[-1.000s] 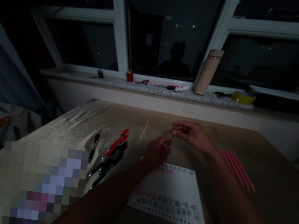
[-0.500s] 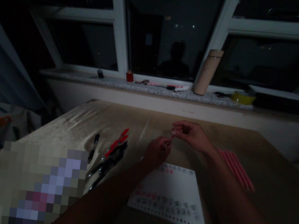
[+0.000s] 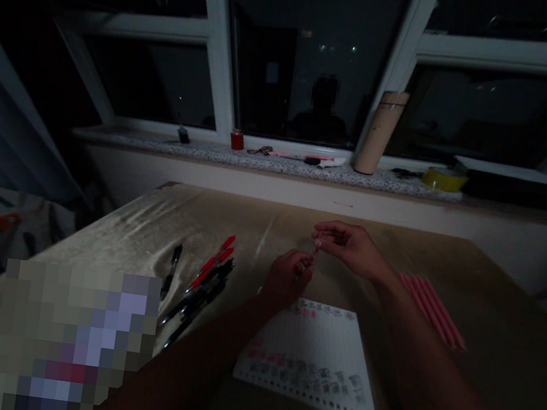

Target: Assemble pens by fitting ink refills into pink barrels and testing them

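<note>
Over the table, my left hand (image 3: 289,276) and my right hand (image 3: 346,245) meet around a slim reddish pen-like piece (image 3: 316,254). Left fingers close on its lower end, while the right thumb and fingertips pinch near its upper end; most of it is hidden by the fingers. Below the hands lies a lined notebook page (image 3: 307,351) with rows of red and dark scribbles and punched holes along its near edge. Left of my left hand, red pens (image 3: 209,269) rest beside a bunch of black pens (image 3: 200,299).
One black pen (image 3: 171,272) lies apart at the left. Several pink pencils (image 3: 431,310) sit side by side on the right of the table (image 3: 222,212). The sill holds a tan bottle (image 3: 381,135), a small red jar (image 3: 237,140) and yellow tape (image 3: 444,179). A blurred patch covers the lower left.
Both hands stay almost in place, with only slight finger movement around the reddish piece. The pens, pencils and notebook page have not moved.
</note>
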### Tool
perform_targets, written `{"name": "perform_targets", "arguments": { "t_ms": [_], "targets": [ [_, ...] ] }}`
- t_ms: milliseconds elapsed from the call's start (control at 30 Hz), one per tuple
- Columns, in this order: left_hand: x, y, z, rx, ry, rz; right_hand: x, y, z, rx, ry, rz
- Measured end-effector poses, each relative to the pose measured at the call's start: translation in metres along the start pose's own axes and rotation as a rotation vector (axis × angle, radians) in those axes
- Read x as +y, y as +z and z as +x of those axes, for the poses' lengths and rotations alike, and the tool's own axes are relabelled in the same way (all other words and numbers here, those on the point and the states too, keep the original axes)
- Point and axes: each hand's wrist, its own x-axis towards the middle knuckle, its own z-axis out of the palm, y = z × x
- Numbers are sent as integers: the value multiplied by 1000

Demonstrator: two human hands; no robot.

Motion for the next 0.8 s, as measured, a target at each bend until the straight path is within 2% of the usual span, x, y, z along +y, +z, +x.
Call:
{"name": "perform_targets", "arguments": {
  "t_ms": [133,367,600,800],
  "targets": [
    [0,1,0,9,-8,10,-1,-2,0,-29,10,-17],
    [1,0,1,1,-2,12,3,1,1,35,-11,-55],
    [3,-1,0,7,0,3,0,-1,0,-37,21,-22],
    [3,-1,0,2,-8,18,0,2,1,48,6,-90]
  ]
}}
